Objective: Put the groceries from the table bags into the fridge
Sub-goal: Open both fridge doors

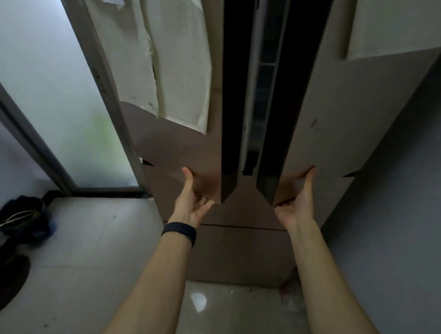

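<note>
Tiled nook, fridge (322, 108) at 12 o'clock. L hand (193, 201) & R hand (297, 202) each hook fingers under one of its door edges, prob. to swing both open.

Dim; window-lit left; warped edges

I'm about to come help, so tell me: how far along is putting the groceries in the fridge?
Early, it seems. Done: nothing visible; no groceries or bags show. In hand: the left hand grips the bottom edge of the pinkish-beige left fridge door, the right hand the matching right fridge door; both stand slightly ajar. Left: opening them wide, then likely all the loading.
</note>
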`<state>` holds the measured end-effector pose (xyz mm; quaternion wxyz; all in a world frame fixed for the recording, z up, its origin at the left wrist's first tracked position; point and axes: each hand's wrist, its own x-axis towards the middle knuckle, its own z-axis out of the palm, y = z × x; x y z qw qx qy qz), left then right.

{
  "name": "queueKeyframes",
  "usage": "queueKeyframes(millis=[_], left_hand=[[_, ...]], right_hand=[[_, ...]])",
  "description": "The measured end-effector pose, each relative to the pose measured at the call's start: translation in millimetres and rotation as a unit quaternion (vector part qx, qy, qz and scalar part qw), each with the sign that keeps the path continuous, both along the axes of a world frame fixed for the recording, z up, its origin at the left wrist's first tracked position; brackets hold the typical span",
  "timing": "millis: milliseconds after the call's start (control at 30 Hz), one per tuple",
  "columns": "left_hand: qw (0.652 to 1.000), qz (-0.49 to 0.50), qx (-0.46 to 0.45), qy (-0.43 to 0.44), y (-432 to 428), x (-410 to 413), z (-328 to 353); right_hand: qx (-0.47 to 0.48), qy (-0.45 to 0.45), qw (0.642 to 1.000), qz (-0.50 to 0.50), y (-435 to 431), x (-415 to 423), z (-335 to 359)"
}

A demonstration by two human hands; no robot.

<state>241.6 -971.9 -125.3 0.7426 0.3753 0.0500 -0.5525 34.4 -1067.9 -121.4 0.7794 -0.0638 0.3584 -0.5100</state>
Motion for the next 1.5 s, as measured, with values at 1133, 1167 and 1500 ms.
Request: queueKeyframes(millis=[1133,1167,1500], left_hand=[[0.700,-0.159,-0.163,-0.677,-32.8,-159.5,136.5],[0.698,-0.146,-0.170,-0.680,-33.0,-161.1,133.5],[0.674,-0.158,-0.275,-0.667,-29.5,-213.4,125.1]], right_hand=[[-0.433,0.727,0.515,-0.132,110.8,-101.3,60.0],[-0.430,0.728,0.517,-0.135,109.6,-100.9,57.3],[-0.375,0.748,0.506,-0.207,95.7,-146.1,36.8]])
